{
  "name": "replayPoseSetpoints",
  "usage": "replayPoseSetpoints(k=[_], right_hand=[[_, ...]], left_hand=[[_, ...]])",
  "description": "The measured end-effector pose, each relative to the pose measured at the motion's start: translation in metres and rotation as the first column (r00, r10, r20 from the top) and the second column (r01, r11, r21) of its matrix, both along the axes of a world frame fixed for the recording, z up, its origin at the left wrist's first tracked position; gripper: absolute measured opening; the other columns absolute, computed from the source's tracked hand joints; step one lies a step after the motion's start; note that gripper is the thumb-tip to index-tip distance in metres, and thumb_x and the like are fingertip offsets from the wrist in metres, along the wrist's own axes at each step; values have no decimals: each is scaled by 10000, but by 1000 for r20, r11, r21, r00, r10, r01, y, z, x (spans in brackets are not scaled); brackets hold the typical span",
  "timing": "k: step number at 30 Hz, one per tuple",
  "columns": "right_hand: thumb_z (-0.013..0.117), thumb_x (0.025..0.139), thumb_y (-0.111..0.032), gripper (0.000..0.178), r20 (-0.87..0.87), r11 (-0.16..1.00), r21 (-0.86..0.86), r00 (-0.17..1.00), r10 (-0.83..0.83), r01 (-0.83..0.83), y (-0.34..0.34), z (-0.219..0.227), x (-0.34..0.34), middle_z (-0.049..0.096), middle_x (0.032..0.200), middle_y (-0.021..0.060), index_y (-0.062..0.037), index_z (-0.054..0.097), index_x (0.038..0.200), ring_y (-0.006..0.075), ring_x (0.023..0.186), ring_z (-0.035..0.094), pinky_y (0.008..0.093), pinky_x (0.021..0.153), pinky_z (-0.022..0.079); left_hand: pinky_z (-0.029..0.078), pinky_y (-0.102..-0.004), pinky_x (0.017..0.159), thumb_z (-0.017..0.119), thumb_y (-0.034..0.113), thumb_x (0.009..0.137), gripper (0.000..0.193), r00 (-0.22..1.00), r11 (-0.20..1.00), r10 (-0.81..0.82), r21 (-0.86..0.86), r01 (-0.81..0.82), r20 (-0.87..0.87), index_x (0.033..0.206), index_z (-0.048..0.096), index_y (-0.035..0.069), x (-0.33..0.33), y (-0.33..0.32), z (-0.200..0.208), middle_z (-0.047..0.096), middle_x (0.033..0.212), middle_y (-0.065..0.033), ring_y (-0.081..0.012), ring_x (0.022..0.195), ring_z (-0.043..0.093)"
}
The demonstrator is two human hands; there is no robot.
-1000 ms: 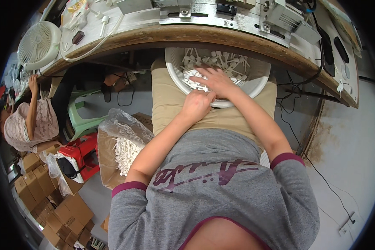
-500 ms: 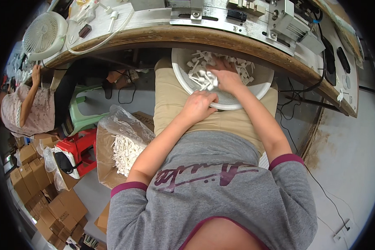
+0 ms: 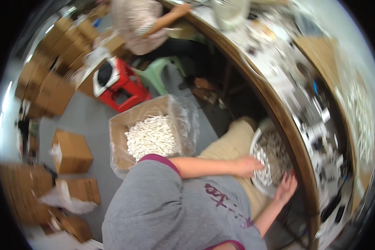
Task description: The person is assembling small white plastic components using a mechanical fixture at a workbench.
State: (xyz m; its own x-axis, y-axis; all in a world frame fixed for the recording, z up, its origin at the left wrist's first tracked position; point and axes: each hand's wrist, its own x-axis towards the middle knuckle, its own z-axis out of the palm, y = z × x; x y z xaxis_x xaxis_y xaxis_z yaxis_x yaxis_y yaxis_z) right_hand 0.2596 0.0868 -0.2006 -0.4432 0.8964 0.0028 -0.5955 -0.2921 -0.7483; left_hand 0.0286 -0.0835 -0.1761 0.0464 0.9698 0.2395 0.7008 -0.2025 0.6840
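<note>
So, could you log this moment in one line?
left hand: at the basket; right hand: also at basket; grip: blurred, unclear; basket: white pieces inside; open box: more white pieces

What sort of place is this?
Probably a small workshop or assembly room, judging by the long, cluttered workbench, the basket of small white pieces by its edge, and the piled cardboard boxes.

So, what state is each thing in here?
Basket: on the lap, holding white pieces
Cardboard box: open, plastic-lined, holding white pieces
Left hand: at the basket's edge, grip unclear
Right hand: at the basket's edge, grip unclear
Brown cartons: some stacked
Tabletop equipment: too blurred to tell
</note>
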Motion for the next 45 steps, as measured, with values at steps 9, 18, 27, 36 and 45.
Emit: replayPoseSetpoints(k=[9,18,27,36,45], right_hand=[[506,892,35,309,-90,961,-272,995,30,-54,49,-8,19,581,1262,210,115,555,1187,263,1197,535,377,1062,408],[506,797,64,385,67,784,-544,947,-314,298,28,48,-30,241,461,67,-129,351,502,232,513,315,406,806,459],[535,792,71,374,79,783,-559,957,-278,273,31,49,-34,238,461,92,-112,403,495,249,536,340,454,796,473],[514,869,37,266,5,913,-408,1000,23,-19,57,6,-11,652,1117,217,127,583,1109,287,1066,614,385,984,480],[659,851,-53,402,727,999,18,687,12,-37,-55,87,-38,636,1190,109,-49,576,1245,190,1020,645,302,847,494]], left_hand=[[437,-430,852,720,195,718,508,992,993,26,119,-11,-123,1183,542,94,8,-16,-4,605,974,-99,-297,980,601],[421,-428,829,746,217,711,527,967,978,76,209,-24,-243,1183,539,110,4,-27,17,585,989,-94,-292,989,590],[413,-450,879,727,247,722,535,965,981,64,194,-14,-254,1208,542,123,10,-24,36,602,1058,-101,-298,1047,586],[408,-416,859,753,188,727,559,989,955,97,290,-61,-111,1225,509,117,7,-5,63,556,1029,-91,-277,1023,564],[454,-412,961,762,160,785,492,995,855,66,510,-92,68,1243,593,99,-38,50,191,618,1232,-118,-305,1124,586]])
